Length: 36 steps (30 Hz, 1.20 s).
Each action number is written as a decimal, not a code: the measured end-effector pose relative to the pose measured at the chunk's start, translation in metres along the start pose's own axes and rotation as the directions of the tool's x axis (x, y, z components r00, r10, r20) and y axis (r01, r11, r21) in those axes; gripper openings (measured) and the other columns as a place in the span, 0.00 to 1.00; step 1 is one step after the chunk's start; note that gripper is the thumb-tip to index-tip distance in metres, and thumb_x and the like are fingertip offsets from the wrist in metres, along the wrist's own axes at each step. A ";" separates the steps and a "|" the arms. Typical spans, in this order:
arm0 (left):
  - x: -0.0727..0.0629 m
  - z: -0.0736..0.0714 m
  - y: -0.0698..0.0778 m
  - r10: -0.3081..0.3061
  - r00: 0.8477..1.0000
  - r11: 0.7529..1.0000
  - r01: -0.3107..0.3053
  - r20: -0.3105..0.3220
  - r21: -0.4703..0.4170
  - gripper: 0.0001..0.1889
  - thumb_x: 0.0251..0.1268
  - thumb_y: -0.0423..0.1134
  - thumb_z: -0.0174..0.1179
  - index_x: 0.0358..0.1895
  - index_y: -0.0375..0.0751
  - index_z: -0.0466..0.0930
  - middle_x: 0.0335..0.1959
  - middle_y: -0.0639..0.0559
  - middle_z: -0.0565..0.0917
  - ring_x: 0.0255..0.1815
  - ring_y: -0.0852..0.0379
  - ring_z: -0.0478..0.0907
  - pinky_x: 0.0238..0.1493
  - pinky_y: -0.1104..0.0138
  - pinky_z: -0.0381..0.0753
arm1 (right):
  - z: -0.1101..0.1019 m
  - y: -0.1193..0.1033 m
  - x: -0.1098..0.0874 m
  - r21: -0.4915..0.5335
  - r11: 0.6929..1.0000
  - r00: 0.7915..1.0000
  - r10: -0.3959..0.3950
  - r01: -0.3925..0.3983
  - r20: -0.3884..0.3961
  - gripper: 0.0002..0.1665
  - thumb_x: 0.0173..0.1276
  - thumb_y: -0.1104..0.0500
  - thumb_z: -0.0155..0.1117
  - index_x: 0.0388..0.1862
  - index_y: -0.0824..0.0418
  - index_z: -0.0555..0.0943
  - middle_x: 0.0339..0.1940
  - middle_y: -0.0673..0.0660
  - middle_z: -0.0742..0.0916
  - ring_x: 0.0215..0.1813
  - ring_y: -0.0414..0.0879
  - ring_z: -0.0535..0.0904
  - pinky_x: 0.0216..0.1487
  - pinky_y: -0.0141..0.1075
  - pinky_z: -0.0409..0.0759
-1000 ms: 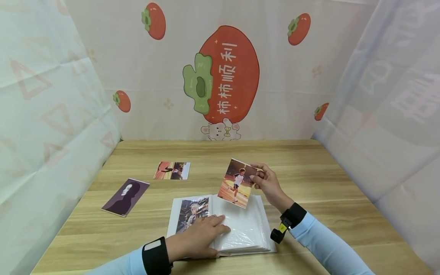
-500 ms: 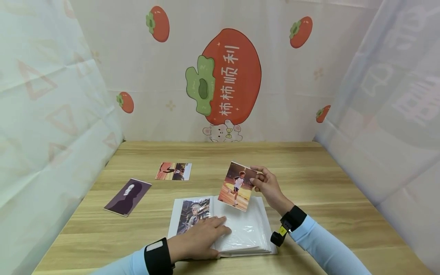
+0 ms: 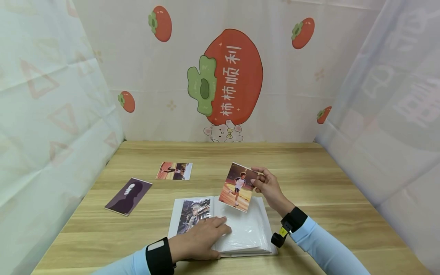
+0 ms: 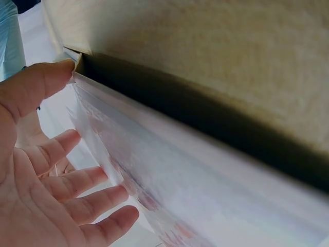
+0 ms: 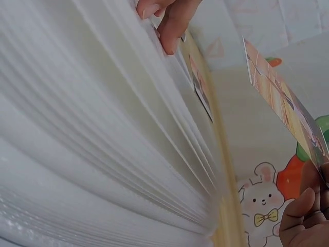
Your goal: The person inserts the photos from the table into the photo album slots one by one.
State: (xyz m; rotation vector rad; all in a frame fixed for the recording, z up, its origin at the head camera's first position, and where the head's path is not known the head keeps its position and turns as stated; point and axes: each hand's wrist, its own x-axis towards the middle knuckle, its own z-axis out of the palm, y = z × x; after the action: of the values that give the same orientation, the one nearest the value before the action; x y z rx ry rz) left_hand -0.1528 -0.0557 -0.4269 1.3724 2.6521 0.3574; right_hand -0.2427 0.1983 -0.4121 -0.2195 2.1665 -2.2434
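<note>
A photo album (image 3: 240, 233) lies spread on the wooden table, its right page a clear sleeve over white. On its left page a picture of a person in a cap (image 3: 192, 214) sits under plastic. My left hand (image 3: 201, 237) rests across the album's middle, fingers extended; in the left wrist view its thumb touches the album's lower edge. Above the right page, my right hand (image 3: 269, 188) pinches a photo of a running child (image 3: 237, 187) by its right edge, tilted. The right wrist view shows the album's page edges (image 5: 103, 128) from the side and the photo apart from them.
Left of the album lies a purple silhouette picture (image 3: 128, 196). A smaller photo (image 3: 174, 171) with a reddish track lies farther back. Printed cloth (image 3: 165, 76) hangs behind the table and along both sides.
The whole head view has shifted slightly. Both hands and the running-child photo keep nearly the same places over the album.
</note>
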 end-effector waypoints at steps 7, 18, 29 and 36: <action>-0.003 -0.002 0.000 -0.024 1.000 1.000 0.024 -0.009 -0.014 0.34 0.52 0.51 0.66 0.64 0.50 0.68 0.64 0.45 0.66 0.63 0.48 0.63 0.57 0.52 0.65 | 0.005 -0.003 0.007 -0.020 1.000 1.000 0.016 -0.015 0.010 0.25 0.66 0.72 0.52 0.63 0.66 0.66 0.29 0.55 0.74 0.28 0.44 0.72 0.29 0.33 0.69; 0.013 -0.005 0.007 0.006 0.999 1.000 -0.005 0.035 -0.017 0.31 0.54 0.50 0.65 0.63 0.54 0.69 0.64 0.48 0.66 0.63 0.52 0.62 0.59 0.57 0.64 | -0.014 -0.007 0.004 -0.052 0.998 0.997 0.026 -0.029 -0.068 0.26 0.66 0.72 0.53 0.63 0.66 0.65 0.32 0.55 0.76 0.28 0.41 0.73 0.29 0.31 0.71; 0.008 -0.005 0.006 -0.025 0.999 1.000 0.025 0.040 0.011 0.31 0.54 0.52 0.65 0.63 0.54 0.69 0.68 0.47 0.62 0.63 0.49 0.63 0.59 0.57 0.64 | -0.014 -0.007 0.018 -0.087 0.996 0.998 0.027 -0.031 -0.056 0.26 0.67 0.72 0.53 0.64 0.66 0.64 0.30 0.54 0.72 0.29 0.42 0.71 0.29 0.30 0.70; 0.004 -0.005 0.003 -0.022 1.000 0.999 0.021 0.011 0.027 0.30 0.53 0.52 0.65 0.62 0.53 0.70 0.66 0.49 0.65 0.61 0.51 0.64 0.59 0.59 0.65 | -0.010 -0.008 0.031 -0.124 0.990 0.996 0.065 -0.072 -0.055 0.26 0.67 0.71 0.53 0.64 0.65 0.64 0.29 0.53 0.73 0.29 0.41 0.75 0.28 0.31 0.69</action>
State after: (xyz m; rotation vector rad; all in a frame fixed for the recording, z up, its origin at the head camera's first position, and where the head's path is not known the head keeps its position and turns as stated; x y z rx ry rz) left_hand -0.1536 -0.0516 -0.4216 1.3482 2.6694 0.3121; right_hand -0.2741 0.2055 -0.4013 -0.0893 2.3059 -2.1015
